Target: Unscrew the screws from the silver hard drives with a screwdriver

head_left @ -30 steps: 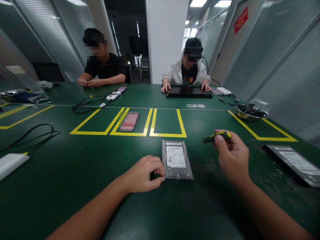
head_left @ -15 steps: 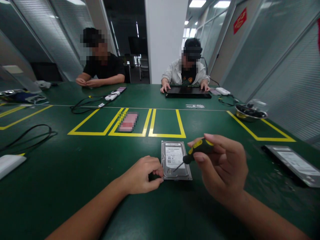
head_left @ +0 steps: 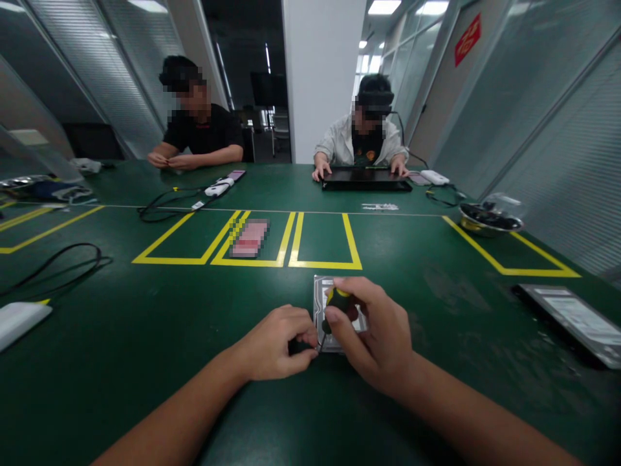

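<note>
A hard drive [head_left: 319, 291] with a white label lies flat on the green table in front of me, partly covered by my right hand. My right hand [head_left: 376, 333] grips a screwdriver [head_left: 338, 299] with a black and yellow handle. Its thin shaft slants down to the drive's near-left corner, where the tip is by my left fingertips. My left hand [head_left: 284, 343] is closed, thumb and fingers pinched together at that corner. Whatever those fingertips hold is too small or hidden to make out.
Another hard drive [head_left: 572, 323] lies at the right. Behind it stands a metal bowl [head_left: 490, 223] of dark items. Yellow tape marks boxes on the table; a pink phone-like object [head_left: 250, 239] lies in one. A white device [head_left: 22, 323] is at left. Two people sit opposite, one holding a black panel [head_left: 366, 180].
My right hand has moved left over the drive with the screwdriver, which now stands steeper. Its tip has come to the near-left corner beside my left fingers. My left hand has hardly moved.
</note>
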A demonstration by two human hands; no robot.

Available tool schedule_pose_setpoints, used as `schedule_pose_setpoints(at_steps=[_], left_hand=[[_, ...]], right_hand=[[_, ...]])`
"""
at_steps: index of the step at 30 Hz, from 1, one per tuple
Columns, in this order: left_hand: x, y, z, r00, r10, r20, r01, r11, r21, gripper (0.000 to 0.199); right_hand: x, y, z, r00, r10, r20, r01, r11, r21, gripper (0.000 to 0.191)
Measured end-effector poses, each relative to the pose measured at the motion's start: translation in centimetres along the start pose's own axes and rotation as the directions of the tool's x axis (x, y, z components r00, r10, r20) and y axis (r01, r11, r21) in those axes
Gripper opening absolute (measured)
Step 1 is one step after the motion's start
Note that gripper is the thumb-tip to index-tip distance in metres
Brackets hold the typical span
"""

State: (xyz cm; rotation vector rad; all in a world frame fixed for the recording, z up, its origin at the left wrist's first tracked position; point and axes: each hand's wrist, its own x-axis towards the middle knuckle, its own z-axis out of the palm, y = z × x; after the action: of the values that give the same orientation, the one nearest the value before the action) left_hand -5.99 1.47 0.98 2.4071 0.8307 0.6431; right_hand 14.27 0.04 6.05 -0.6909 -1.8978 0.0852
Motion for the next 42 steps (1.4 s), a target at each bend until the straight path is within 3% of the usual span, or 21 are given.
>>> schedule_pose_setpoints(at_steps=[16, 24, 31, 38, 42], left_hand=[[0.0, -0.2, 0.0, 1.0, 0.0, 0.003, 0.0, 1.0, 0.0, 0.01], [0.0, -0.2, -0.1, 1.0, -0.009, 0.03, 0.008, 1.0, 0.016, 0.004], [-0.1, -0.4, 0.2, 1.0, -0.019, 0.016, 0.019, 1.0, -0.016, 0.01], [-0.1, -0.5, 0.0, 0.997, -0.05, 0.062, 0.053, 0.997, -0.053, 0.009], [0.0, -0.5, 0.0, 0.997, -0.06, 0.055, 0.065, 0.995, -0.076, 0.009]], right_hand=[[-0.6, 0.6, 0.7, 0.997, -0.067, -0.029, 0.067, 0.998, -0.01, 0.037], [-0.6, 0.4, 0.7, 0.998, -0.064, -0.016, 0.064, 0.998, -0.012, 0.035], [-0.5, 0.8, 0.6, 1.0, -0.01, -0.027, 0.009, 0.999, -0.047, 0.033], [-0.2, 0.5, 0.1, 0.999, -0.043, 0.017, 0.04, 0.985, 0.168, 0.032], [0.4, 0.4, -0.2, 0.998, -0.046, 0.041, 0.036, 0.977, 0.211, 0.031]])
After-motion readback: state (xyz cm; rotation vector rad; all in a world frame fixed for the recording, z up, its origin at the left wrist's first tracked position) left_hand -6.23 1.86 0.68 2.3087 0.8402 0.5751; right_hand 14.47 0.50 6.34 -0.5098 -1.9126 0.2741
